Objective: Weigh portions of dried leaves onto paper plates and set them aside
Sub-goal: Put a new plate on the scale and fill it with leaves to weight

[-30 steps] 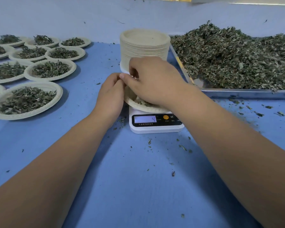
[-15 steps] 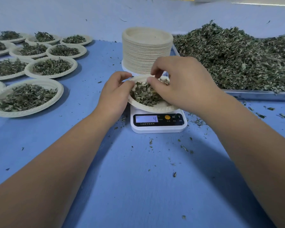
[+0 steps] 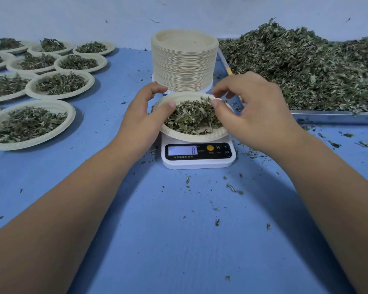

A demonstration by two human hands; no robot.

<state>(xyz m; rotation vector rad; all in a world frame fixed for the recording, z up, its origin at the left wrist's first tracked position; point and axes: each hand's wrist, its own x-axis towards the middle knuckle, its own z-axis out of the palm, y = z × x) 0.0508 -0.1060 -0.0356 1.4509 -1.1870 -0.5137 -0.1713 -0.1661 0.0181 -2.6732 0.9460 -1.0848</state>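
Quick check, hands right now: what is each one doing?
Left hand: grips the rim of the paper plate on the scale.
Right hand: open, fingers loose over the dried leaves, holding nothing.

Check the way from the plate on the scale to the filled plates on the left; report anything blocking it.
Nothing visible blocks it. Between the plate and the nearest filled plate lies bare blue table with only leaf crumbs. The plate stack stands behind, the tray to the right.
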